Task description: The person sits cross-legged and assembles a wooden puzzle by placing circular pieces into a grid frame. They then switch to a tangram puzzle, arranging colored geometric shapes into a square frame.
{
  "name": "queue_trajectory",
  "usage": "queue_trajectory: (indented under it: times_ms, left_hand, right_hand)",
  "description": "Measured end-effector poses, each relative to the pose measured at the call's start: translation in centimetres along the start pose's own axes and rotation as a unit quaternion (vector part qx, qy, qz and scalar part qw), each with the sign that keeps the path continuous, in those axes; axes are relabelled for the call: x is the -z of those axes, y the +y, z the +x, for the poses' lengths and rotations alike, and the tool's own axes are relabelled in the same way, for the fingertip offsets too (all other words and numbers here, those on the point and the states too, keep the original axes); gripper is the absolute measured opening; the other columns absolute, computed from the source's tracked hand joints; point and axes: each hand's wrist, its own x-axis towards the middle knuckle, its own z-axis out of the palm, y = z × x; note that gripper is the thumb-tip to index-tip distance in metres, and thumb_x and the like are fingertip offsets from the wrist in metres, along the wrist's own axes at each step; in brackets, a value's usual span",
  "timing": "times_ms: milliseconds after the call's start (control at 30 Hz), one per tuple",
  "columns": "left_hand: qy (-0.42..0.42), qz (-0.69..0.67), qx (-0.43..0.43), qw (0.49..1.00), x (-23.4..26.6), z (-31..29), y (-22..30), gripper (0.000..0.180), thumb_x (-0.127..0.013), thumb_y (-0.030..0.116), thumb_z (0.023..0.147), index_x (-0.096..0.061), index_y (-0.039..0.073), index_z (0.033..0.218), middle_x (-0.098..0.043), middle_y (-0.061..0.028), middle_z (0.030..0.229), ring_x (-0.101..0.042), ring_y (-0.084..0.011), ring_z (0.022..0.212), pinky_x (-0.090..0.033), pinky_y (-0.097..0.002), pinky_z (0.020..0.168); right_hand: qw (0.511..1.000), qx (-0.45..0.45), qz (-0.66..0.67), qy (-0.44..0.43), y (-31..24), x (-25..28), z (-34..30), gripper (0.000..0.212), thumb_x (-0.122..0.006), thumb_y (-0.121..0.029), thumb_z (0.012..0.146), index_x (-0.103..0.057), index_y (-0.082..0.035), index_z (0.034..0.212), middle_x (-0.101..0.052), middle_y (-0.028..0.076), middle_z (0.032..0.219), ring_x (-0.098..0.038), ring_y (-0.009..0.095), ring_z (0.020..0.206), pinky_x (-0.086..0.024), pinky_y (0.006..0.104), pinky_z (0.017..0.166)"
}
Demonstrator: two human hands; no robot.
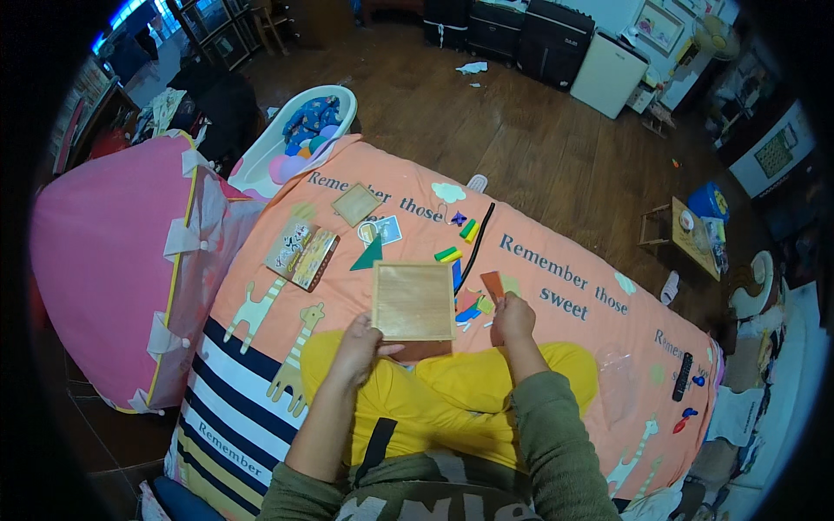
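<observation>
My left hand [352, 349] is closed on the lower left corner of a shallow square wooden tray [414, 300] with a raised rim, held above my crossed legs. Nothing lies inside the tray. Just right of it, my right hand [515, 319] grips a flat orange-brown piece [492, 285] that looks wedge-shaped. Beside that hand, several small coloured flat pieces [470, 310] lie on the bed, partly hidden. Beyond the tray are a green triangle [369, 254], a picture card [388, 230], a printed box [301, 252] and a second wooden square [356, 205].
Yellow and green blocks [449, 254] and a long black strip [480, 236] lie on the peach bedspread [565, 252]. A pink tent [122, 269] stands left, and a white tub [346, 113] holds balls. A remote control [683, 376] lies far right. A small wooden table [678, 233] stands beyond.
</observation>
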Motion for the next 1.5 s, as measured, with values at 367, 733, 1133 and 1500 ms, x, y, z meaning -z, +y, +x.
queue_trajectory:
  times_ms: [367, 733, 1133, 1500]
  left_hand:
    - [-0.097, -0.07, 0.072, 0.99, -5.8, -0.5, -6.9, 0.049, -0.035, -0.012, 0.085, -0.037, 0.003, 0.132, -0.054, -0.0157, 0.123, -0.063, -0.0276, 0.105, -0.061, -0.037, 0.08]
    - [-0.124, -0.041, 0.1, 0.986, -6.2, -0.4, -8.0, 0.047, -0.035, -0.011, 0.086, -0.036, 0.002, 0.131, -0.054, -0.0141, 0.124, -0.063, -0.0254, 0.106, -0.06, -0.0362, 0.082]
    - [-0.155, -0.071, 0.097, 0.981, -6.1, 1.4, -10.7, 0.049, -0.034, -0.008, 0.087, -0.033, 0.006, 0.134, -0.051, -0.0127, 0.129, -0.062, -0.0243, 0.108, -0.059, -0.0366, 0.082]
    - [-0.132, -0.039, 0.113, 0.984, -6.3, 3.0, -15.2, 0.051, -0.045, 0.0, 0.092, -0.037, 0.008, 0.142, -0.05, -0.0095, 0.138, -0.052, -0.0163, 0.119, -0.051, -0.0279, 0.088]
  right_hand:
    - [0.864, -0.078, 0.402, -0.295, -3.2, 7.8, -7.4, 0.023, -0.055, -0.023, 0.099, -0.055, -0.003, 0.087, -0.06, 0.007, 0.057, -0.051, 0.013, 0.039, -0.037, 0.0238, 0.036]
    - [0.993, 0.083, -0.078, -0.022, -5.6, 8.8, -10.9, 0.019, -0.059, -0.015, 0.091, -0.051, 0.002, 0.093, -0.063, 0.019, 0.081, -0.06, 0.033, 0.067, -0.049, 0.0414, 0.06]
    - [0.957, 0.287, -0.03, 0.009, -5.6, 5.8, -10.5, 0.025, -0.059, -0.007, 0.082, -0.062, 0.003, 0.106, -0.06, 0.017, 0.108, -0.057, 0.036, 0.101, -0.045, 0.0441, 0.09]
    - [0.915, 0.372, -0.117, -0.102, -19.5, -7.6, 3.3, 0.036, -0.062, -0.019, 0.084, -0.062, -0.004, 0.117, -0.06, 0.019, 0.114, -0.058, 0.037, 0.106, -0.048, 0.0475, 0.089]
